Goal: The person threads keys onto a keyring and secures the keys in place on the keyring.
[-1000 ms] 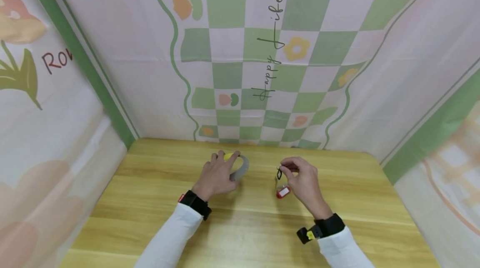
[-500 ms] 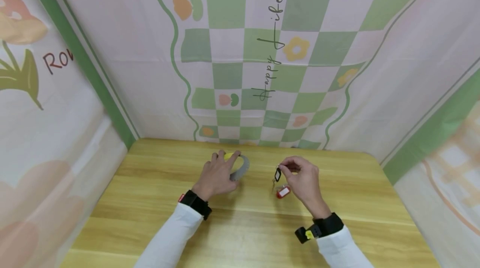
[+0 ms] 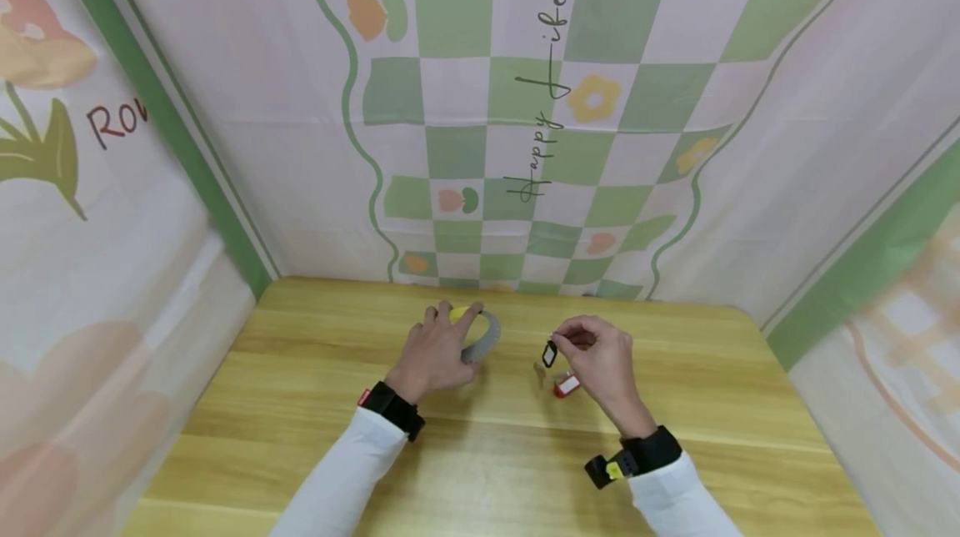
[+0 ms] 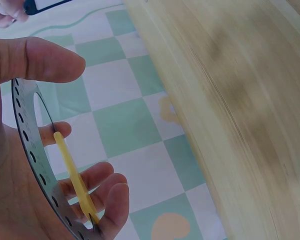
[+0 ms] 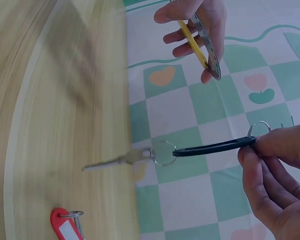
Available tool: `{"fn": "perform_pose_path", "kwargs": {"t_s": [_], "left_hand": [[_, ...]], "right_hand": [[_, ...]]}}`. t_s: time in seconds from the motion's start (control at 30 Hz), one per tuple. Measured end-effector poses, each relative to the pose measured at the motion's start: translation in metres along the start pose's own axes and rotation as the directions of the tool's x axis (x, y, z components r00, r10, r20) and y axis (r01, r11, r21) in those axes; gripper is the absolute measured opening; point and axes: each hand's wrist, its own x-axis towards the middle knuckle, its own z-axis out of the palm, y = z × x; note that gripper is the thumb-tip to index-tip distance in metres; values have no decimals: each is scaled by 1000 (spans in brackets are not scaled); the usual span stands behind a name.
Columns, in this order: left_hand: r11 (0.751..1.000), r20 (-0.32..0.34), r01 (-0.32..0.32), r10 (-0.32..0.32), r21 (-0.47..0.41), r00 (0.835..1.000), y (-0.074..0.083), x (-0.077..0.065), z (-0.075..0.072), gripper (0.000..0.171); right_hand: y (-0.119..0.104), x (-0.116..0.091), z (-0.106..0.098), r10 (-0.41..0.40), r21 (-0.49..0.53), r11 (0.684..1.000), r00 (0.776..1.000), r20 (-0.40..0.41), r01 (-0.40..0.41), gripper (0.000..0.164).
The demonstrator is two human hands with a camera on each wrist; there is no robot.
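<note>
My left hand (image 3: 430,353) holds a grey metal ring (image 3: 483,343) above the table. In the left wrist view, a row of holes runs along its edge and a yellow section (image 4: 75,175) lies by my fingers. To its right, my right hand (image 3: 602,360) pinches a black key tag (image 3: 551,353) with a pale label, between thumb and forefinger. A key (image 5: 132,157) dangles from a small split ring at the tag's far end, blurred in the right wrist view. Below, a red key tag (image 3: 567,386) with a white label and metal ring lies on the table.
The wooden table (image 3: 465,470) spans the space under both hands. A printed curtain (image 3: 457,153) with green checks stands behind its far edge, and more cloth (image 3: 135,253) hangs along the left side. Black straps circle both wrists.
My right hand has shifted slightly left with the black key tag, and the hanging key has swung left, away from the red key tag. The left hand and the grey ring stay nearly still.
</note>
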Motion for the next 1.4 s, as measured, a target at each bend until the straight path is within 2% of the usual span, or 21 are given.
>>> {"fn": "perform_pose_path", "kwargs": {"t_s": [0.3,0.67,0.93,1.17,1.4], "left_hand": [[1000,-2,-7,7,-7,1000,2,-1,-1,84],[1000,-12,-14,14,8,1000,5,-1,-3,84],[999,-10,-29,29,14,1000,9,-1,-5,83],[998,-15,-52,52,30,999,13,-1,-6,84],[996,0,-85,85,26,996,17,0,-7,87]], "right_hand": [[1,0,1,19,14,1000,1000,-8,-19,11],[-1,3,0,62,-14,998,996,71,-61,6],[-4,7,0,62,-18,998,991,121,-60,5],[-8,11,1,114,-15,993,974,194,-113,1],[-10,16,2,136,14,989,956,259,-144,4]]}}
